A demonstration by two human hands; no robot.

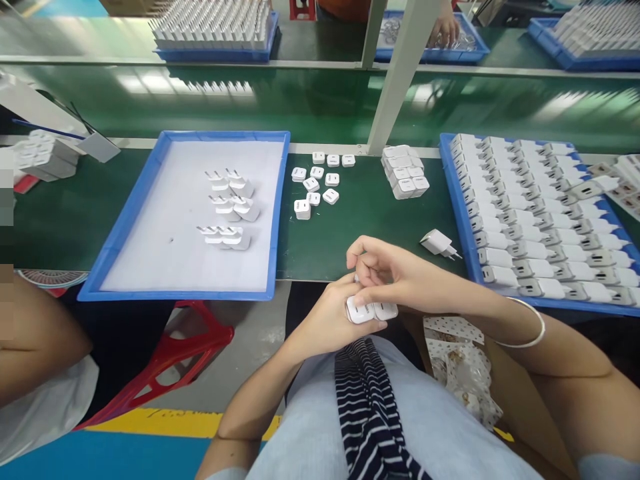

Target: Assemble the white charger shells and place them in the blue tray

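Head view: right of the white-lined tray (180, 295), nearer the wearer, the left hand (320, 321) grips two white adapters (361, 314). The right hand (400, 275) has curled fingers, its thumb over the pair; whether it grips anything cannot be told. Small white caps (332, 179) lie just right of the tray, a loose plug (437, 242) farther right. Judged stage: two-handed handling, calling for steady left-hand support.

Factory; trays of identical chargers (540, 220)
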